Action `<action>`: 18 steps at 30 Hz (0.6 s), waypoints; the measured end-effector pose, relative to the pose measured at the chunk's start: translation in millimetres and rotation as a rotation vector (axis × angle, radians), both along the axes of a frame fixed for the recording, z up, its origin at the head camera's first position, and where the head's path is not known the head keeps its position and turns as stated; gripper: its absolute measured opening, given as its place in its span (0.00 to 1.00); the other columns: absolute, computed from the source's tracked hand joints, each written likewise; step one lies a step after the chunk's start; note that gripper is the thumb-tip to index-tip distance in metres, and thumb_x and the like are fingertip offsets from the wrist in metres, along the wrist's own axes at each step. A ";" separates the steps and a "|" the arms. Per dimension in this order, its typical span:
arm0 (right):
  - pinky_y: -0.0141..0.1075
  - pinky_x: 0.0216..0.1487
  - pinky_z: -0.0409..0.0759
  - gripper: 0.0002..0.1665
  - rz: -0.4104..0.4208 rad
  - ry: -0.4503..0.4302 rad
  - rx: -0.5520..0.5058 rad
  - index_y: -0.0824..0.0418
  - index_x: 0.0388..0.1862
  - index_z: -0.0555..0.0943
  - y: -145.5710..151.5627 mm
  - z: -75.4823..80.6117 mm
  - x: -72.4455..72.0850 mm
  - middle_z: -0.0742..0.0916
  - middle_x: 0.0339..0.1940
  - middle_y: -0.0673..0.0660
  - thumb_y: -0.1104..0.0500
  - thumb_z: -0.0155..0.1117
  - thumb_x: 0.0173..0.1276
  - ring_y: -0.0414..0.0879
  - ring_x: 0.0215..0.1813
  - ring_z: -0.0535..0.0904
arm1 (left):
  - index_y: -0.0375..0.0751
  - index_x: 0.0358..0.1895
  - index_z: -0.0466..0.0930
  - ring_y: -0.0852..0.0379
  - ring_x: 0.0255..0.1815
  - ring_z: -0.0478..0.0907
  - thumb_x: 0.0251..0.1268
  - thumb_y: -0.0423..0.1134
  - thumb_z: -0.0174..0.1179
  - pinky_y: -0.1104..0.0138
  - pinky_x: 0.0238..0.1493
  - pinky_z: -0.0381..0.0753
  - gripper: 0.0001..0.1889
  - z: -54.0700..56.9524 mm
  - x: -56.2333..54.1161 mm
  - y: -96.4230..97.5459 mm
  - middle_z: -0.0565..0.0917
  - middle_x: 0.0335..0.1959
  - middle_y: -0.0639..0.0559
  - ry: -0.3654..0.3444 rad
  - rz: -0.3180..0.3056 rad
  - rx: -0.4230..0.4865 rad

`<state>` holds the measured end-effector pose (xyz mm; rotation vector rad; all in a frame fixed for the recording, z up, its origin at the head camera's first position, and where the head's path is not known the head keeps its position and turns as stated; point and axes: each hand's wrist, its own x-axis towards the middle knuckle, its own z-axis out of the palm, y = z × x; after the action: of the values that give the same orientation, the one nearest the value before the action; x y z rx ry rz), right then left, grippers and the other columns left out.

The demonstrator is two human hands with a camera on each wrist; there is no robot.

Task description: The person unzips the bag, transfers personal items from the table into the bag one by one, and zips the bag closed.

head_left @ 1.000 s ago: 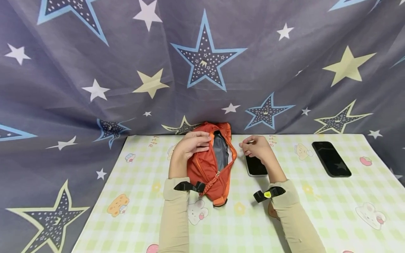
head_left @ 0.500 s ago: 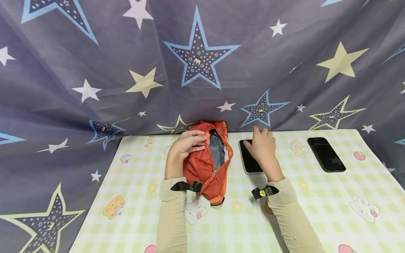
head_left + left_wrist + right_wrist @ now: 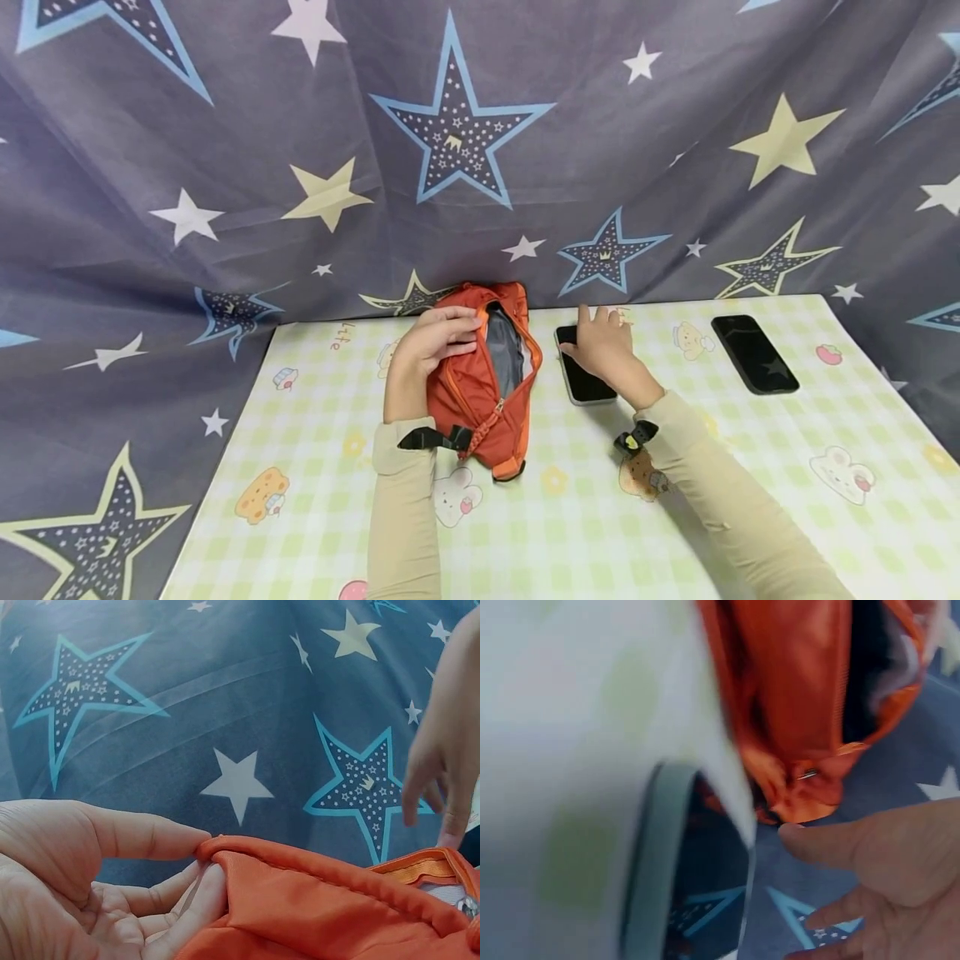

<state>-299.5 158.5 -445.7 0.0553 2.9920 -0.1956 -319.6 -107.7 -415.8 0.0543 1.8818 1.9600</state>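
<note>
A red-orange zip bag (image 3: 476,400) lies at the back of the table, its zipper open and grey lining showing. My left hand (image 3: 438,337) pinches the orange edge of that opening between thumb and fingers, seen close up in the left wrist view where the hand (image 3: 82,877) enters from the left. To the right of the bag a black-screened smartphone (image 3: 583,379) lies face up. Over its upper right part is my right hand (image 3: 602,343), which hides some of the screen. In the right wrist view this hand's thumb and fingers (image 3: 825,844) are spread apart beside the phone (image 3: 705,877).
A second black smartphone (image 3: 753,354) lies face up farther right. The table wears a green-checked cloth (image 3: 570,533) with cartoon prints. Directly behind the table's back edge hangs a grey curtain (image 3: 300,108) with stars.
My right hand has moved from beside the bag's opening onto the near phone, its fingers going from bunched to spread. The left hand keeps its grip on the bag. The head view has shifted slightly.
</note>
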 end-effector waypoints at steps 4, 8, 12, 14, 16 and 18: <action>0.63 0.69 0.72 0.52 0.020 -0.066 0.037 0.72 0.81 0.53 5.6 -9.7 -1.1 0.67 0.74 0.78 0.38 0.57 0.77 0.73 0.74 0.64 | 0.37 0.51 0.79 0.64 0.31 0.84 0.73 0.30 0.59 0.73 0.38 0.87 0.08 1.0 0.3 1.3 0.85 0.33 0.62 0.004 0.001 -0.005; 0.62 0.61 0.79 0.51 0.058 -0.067 0.017 0.72 0.79 0.57 11.0 -18.0 -0.6 0.71 0.70 0.78 0.37 0.58 0.76 0.73 0.68 0.71 | 0.33 0.56 0.78 0.65 0.33 0.84 0.73 0.30 0.58 0.72 0.39 0.87 0.12 1.1 1.0 2.2 0.84 0.35 0.62 0.007 0.007 -0.019; 0.62 0.54 0.82 0.49 0.065 -0.037 -0.050 0.73 0.77 0.61 13.6 -22.4 -0.1 0.73 0.67 0.79 0.38 0.60 0.75 0.73 0.66 0.73 | 0.31 0.60 0.76 0.64 0.34 0.84 0.73 0.30 0.58 0.72 0.40 0.87 0.16 -0.3 0.6 2.2 0.84 0.36 0.61 0.007 0.011 -0.034; 0.62 0.52 0.83 0.49 0.055 -0.036 -0.067 0.74 0.76 0.61 13.6 -24.1 0.3 0.73 0.67 0.79 0.38 0.61 0.75 0.74 0.67 0.72 | 0.31 0.60 0.76 0.64 0.34 0.84 0.73 0.30 0.59 0.72 0.40 0.87 0.16 -1.4 0.0 2.3 0.83 0.36 0.60 0.006 0.010 -0.037; 0.61 0.50 0.84 0.48 0.039 -0.029 -0.066 0.75 0.75 0.63 11.9 -25.4 1.8 0.73 0.66 0.80 0.39 0.61 0.75 0.74 0.68 0.71 | 0.31 0.60 0.76 0.64 0.35 0.84 0.73 0.30 0.59 0.72 0.41 0.87 0.15 -2.4 -0.5 2.4 0.83 0.37 0.59 0.007 0.010 -0.038; 0.60 0.49 0.84 0.47 0.022 -0.031 -0.053 0.75 0.75 0.62 9.5 -27.0 2.1 0.72 0.67 0.80 0.40 0.60 0.76 0.73 0.69 0.70 | 0.32 0.59 0.77 0.65 0.35 0.84 0.73 0.30 0.59 0.72 0.41 0.87 0.14 -2.9 -0.9 2.7 0.83 0.36 0.59 0.003 0.013 -0.039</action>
<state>-297.4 168.0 -472.7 0.0197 2.9532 -0.2690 -320.6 -105.0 -418.7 0.0333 1.9267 1.9322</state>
